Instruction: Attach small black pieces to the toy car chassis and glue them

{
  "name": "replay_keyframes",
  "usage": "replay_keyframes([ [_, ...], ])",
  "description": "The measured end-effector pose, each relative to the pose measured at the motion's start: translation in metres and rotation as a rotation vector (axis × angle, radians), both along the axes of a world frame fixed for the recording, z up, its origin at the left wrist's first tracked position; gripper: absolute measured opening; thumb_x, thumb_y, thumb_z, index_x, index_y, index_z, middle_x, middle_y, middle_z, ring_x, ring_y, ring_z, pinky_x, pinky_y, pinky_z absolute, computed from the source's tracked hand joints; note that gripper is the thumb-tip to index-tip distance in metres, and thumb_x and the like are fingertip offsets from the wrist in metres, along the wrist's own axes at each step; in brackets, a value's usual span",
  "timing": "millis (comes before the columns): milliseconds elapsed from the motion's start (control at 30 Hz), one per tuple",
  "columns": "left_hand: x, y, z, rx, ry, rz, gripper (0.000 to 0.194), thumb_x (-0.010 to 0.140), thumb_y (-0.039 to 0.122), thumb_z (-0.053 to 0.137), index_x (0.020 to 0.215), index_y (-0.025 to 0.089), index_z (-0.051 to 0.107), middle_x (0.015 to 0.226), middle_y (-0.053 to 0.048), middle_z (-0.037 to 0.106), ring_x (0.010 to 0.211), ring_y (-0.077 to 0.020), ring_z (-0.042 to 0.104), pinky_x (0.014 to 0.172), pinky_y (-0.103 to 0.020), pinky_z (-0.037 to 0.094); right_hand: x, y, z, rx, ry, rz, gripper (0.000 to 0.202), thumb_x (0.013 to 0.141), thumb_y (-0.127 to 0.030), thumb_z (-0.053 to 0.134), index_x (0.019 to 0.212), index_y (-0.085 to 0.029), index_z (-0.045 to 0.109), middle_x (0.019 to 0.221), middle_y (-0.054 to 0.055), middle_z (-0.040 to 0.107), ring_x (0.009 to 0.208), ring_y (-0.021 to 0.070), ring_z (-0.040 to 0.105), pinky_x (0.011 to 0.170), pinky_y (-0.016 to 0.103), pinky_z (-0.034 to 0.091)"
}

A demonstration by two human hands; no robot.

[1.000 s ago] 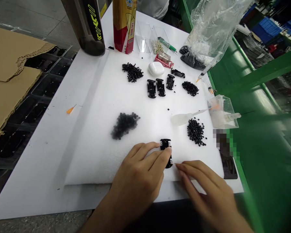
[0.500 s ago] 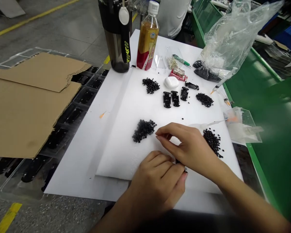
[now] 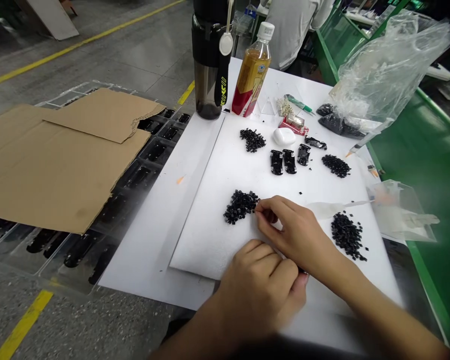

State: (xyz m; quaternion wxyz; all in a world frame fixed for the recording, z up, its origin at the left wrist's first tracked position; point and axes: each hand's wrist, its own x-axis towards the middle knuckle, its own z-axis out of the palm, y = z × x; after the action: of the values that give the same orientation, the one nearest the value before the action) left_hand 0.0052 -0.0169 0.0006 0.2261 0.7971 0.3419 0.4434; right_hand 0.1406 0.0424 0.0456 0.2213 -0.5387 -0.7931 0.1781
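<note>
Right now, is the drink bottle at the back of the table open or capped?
Capped: a white cap sits on top of the drink bottle. Whether it is screwed tight, I cannot tell.

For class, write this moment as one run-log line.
right hand: at front-left black pile | left hand: at mostly hidden black part

The right hand point(image 3: 298, 230) has its fingers point(image 3: 273, 203) at the edge of a black pile point(image 3: 239, 207).
</note>
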Motion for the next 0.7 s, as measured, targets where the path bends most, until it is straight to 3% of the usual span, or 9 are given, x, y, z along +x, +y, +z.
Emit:
replay_keyframes([
  [100,-0.001,0.001,0.002,0.007,0.025,-0.010,0.022,0.095,0.015,0.060,0.073,0.014,0.057,0.069,-0.003,0.058,0.070,-0.0177,0.054,0.065,-0.036,0.046,0.025,-0.019,0.012,-0.014,-0.005,-0.057,0.006,0.099,-0.020,0.059,0.094,-0.023,0.061,0.083,-0.002,0.064,0.069,0.0116,0.061,0.062,0.022,0.050],
  [200,-0.002,0.001,0.004,0.001,0.044,-0.035,0.009,0.094,0.008,0.059,0.088,0.011,0.064,0.075,-0.003,0.061,0.072,-0.0169,0.056,0.067,-0.036,0.048,0.060,-0.049,0.014,-0.089,-0.072,-0.106,0.010,0.103,-0.030,0.057,0.096,-0.025,0.062,0.083,-0.002,0.065,0.066,0.0120,0.061,0.059,0.021,0.051],
  [333,0.000,0.002,0.004,0.012,0.045,-0.044,0.021,0.095,0.005,0.058,0.115,0.008,0.065,0.084,-0.004,0.067,0.080,-0.0181,0.061,0.072,-0.037,0.053,0.087,-0.087,-0.008,0.056,-0.179,-0.143,0.010,0.105,-0.029,0.056,0.105,-0.023,0.064,0.091,0.001,0.068,0.072,0.0135,0.066,0.066,0.023,0.054],
  [400,0.001,0.003,0.003,0.014,0.052,-0.038,0.022,0.095,0.006,0.059,0.117,0.009,0.065,0.090,-0.005,0.069,0.086,-0.0189,0.063,0.078,-0.037,0.055,0.088,-0.098,-0.019,0.199,-0.202,-0.200,0.010,0.103,-0.024,0.060,0.111,-0.022,0.067,0.099,0.004,0.070,0.080,0.0151,0.069,0.076,0.026,0.056],
  [467,0.002,0.004,0.001,0.014,0.067,-0.043,0.024,0.094,0.004,0.059,0.117,0.010,0.065,0.097,-0.005,0.070,0.094,-0.0190,0.064,0.085,-0.037,0.056,0.086,-0.101,-0.023,0.235,-0.156,-0.275,0.011,0.101,-0.021,0.064,0.111,-0.023,0.069,0.102,0.004,0.072,0.082,0.0157,0.070,0.079,0.027,0.056],
  [567,0.002,0.005,0.000,0.034,0.061,-0.042,0.032,0.093,0.001,0.060,0.124,0.008,0.063,0.109,-0.006,0.072,0.106,-0.0192,0.064,0.094,-0.037,0.057,0.085,-0.097,-0.015,0.052,-0.022,-0.364,0.007,0.100,-0.025,0.065,0.102,-0.023,0.071,0.094,0.002,0.073,0.076,0.0168,0.068,0.071,0.028,0.056],
  [700,0.002,0.005,0.001,0.056,0.052,-0.007,0.036,0.094,-0.001,0.059,0.129,0.007,0.063,0.112,-0.006,0.073,0.111,-0.0188,0.064,0.094,-0.035,0.058,0.088,-0.087,0.000,-0.163,0.031,-0.345,0.013,0.100,-0.033,0.063,0.096,-0.024,0.071,0.089,0.002,0.073,0.073,0.0182,0.067,0.064,0.030,0.056],
])
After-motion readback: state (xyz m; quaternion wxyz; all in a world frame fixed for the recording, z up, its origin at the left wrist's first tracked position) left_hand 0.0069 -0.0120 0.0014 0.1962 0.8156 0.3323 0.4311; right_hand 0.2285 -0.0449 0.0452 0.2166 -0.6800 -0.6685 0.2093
